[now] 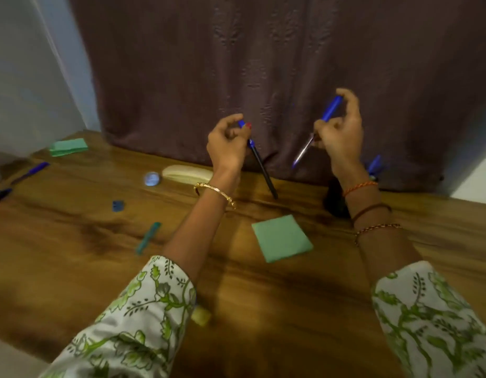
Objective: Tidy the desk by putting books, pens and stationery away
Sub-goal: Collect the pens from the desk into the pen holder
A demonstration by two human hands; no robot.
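Observation:
My left hand [227, 144] is raised above the wooden desk [263, 296] and grips a dark pen with a blue end [262, 167], its tip slanting down to the right. My right hand [341, 132] is held up at the same height and grips a blue pen [330, 109]; a clear, thin part [303, 152] points down-left from the fist. A dark pen holder [335, 200] stands behind my right wrist, partly hidden, with blue pens [374, 165] sticking out. A green sticky pad [281, 238] lies between my forearms.
On the left of the desk lie a green paper stack [68, 147], a blue pen [31, 171], markers [0, 195] at the edge, a small round object [152, 178], a white folded item [187, 173], a blue clip [118, 205], a teal pen [148, 237]. A brown curtain [263, 77] hangs behind.

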